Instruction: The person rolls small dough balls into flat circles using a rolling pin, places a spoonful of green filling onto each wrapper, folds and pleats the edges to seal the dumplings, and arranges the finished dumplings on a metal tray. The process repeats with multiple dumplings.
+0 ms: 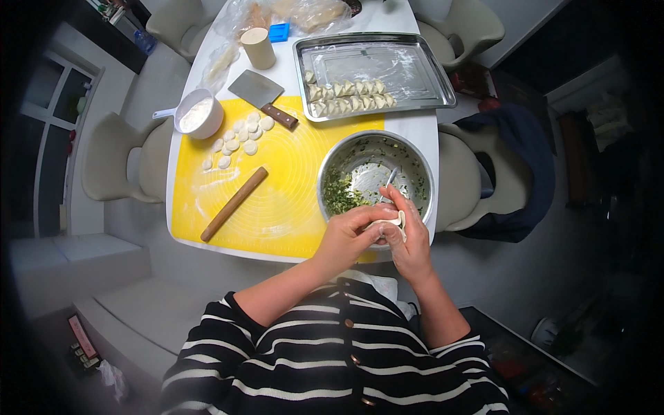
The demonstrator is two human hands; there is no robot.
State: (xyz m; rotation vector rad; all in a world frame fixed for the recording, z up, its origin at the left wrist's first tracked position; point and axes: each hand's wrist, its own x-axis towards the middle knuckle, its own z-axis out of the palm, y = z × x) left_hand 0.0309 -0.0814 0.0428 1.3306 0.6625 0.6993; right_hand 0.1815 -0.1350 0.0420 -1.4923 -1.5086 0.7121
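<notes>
Both my hands meet over the near rim of a steel mixing bowl [374,136]. Between them is a dumpling [400,222] with its white wrapper folded, partly hidden by my fingers. My left hand [348,231] grips it from the left, and my right hand [412,241] from the right. Chopped green filling [342,194] lies along the bowl's left side, and a metal spoon [391,176] leans inside. On the yellow silicone mat [290,207] lie a wooden rolling pin [233,204] and several floured dough pieces [243,135].
A steel tray [373,62] behind the bowl holds rows of shaped dumplings [358,97]. A cleaver [257,89] lies across the mat's far edge. Nearby stand a white cup of flour [199,115], a beige cylinder [258,49], a blue box [279,32] and plastic bags [311,15].
</notes>
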